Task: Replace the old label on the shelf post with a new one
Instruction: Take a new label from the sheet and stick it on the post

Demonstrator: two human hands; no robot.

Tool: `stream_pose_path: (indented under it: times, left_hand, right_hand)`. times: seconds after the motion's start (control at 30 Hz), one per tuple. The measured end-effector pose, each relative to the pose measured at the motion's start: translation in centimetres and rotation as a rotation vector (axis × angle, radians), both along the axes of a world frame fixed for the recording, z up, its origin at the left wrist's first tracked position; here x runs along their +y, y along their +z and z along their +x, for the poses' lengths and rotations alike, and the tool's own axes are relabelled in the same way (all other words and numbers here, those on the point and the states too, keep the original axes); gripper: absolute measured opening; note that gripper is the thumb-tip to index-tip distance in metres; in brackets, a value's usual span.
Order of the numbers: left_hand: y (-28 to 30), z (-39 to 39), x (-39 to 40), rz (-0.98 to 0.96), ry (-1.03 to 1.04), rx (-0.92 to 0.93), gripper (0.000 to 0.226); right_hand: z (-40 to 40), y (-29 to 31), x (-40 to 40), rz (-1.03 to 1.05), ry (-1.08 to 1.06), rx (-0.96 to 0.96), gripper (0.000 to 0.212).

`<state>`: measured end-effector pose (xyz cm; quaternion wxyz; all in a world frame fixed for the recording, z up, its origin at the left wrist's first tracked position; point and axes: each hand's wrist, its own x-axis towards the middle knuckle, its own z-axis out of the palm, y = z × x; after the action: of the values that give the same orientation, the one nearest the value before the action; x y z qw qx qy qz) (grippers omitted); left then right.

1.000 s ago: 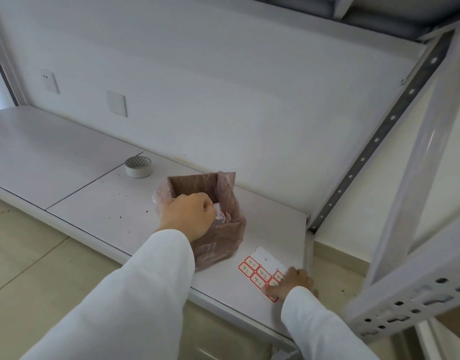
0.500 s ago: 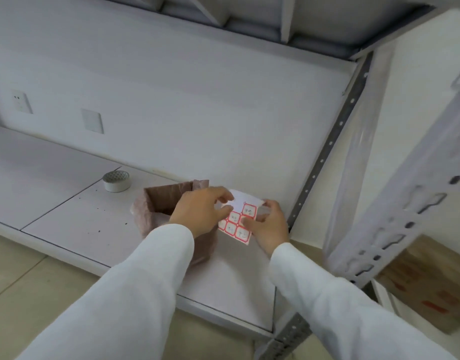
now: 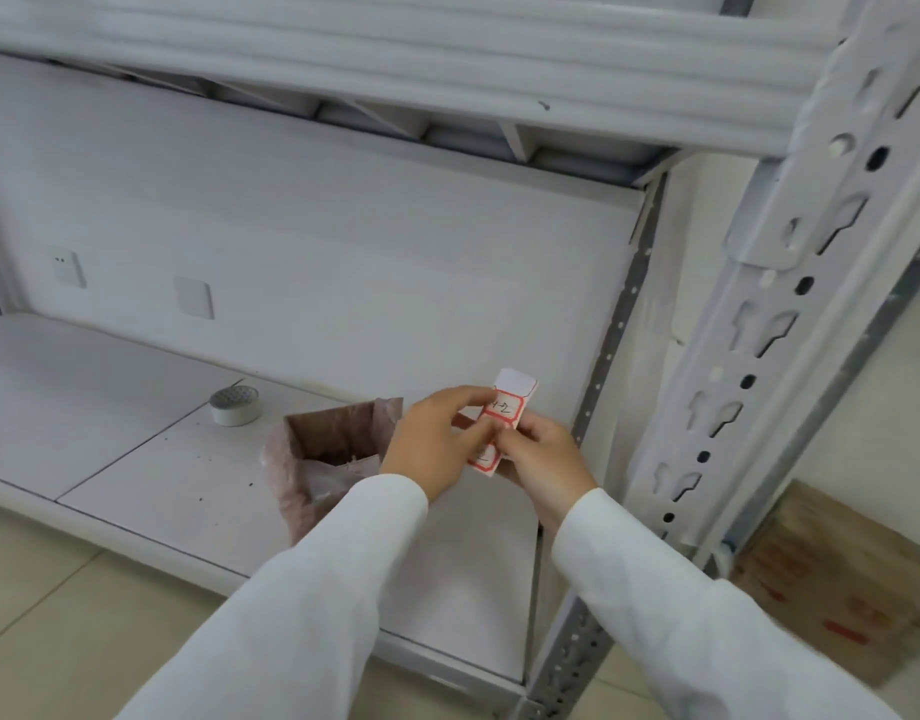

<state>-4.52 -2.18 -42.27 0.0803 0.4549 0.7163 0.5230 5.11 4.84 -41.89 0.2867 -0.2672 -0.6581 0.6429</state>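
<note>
A white sheet of red-bordered labels (image 3: 505, 410) is held upright in front of me, above the lower shelf. My left hand (image 3: 437, 439) pinches its left edge beside a label with handwriting. My right hand (image 3: 543, 459) grips the sheet's lower right part from below; the sheet's lower half is partly hidden by my fingers. The grey front shelf post (image 3: 775, 314), with keyhole slots, rises just right of my hands. No label shows on the visible part of the post.
A small box lined with a pinkish bag (image 3: 323, 454) stands on the white shelf board (image 3: 136, 407) left of my hands. A roll of tape (image 3: 235, 405) lies further left. The upper shelf beam (image 3: 395, 65) hangs overhead. A cardboard box (image 3: 832, 579) lies on the floor at right.
My right hand lifted the label sheet off the shelf board, and my left hand left the bag and took hold of the sheet. My view has tilted upward toward the post.
</note>
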Motion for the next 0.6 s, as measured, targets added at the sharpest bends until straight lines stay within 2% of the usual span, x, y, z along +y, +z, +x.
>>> stream_pose_path:
  times: [0.1, 0.2, 0.3, 0.4, 0.5, 0.6]
  left_hand:
    - [0.1, -0.3, -0.4, -0.072, -0.004, 0.015, 0.022]
    - [-0.2, -0.8, -0.9, -0.247, 0.038, 0.347, 0.027]
    - [-0.2, -0.9, -1.0, -0.204, 0.007, 0.527, 0.029]
    - [-0.2, -0.9, -0.9, -0.196, -0.012, 0.573, 0.034]
    - [-0.4, -0.7, -1.1, -0.193, -0.055, 0.605, 0.059]
    - [-0.2, -0.8, -1.4, -0.215, -0.042, 0.543, 0.036]
  right_hand:
    - [0.0, -0.2, 0.5, 0.076, 0.021, -0.096, 0.029]
    - [0.4, -0.4, 1.0, 0.151, 0.066, -0.234, 0.032]
    - [0.7, -0.2, 1.2, 0.211, 0.036, -0.297, 0.028]
    - [1.2, 0.0, 1.6, 0.294, -0.061, -0.365, 0.023]
    - [1.4, 0.1, 1.4, 0.400, -0.079, -0.404, 0.029]
    - [1.4, 0.6, 0.7, 0.523, -0.033, -0.416, 0.025]
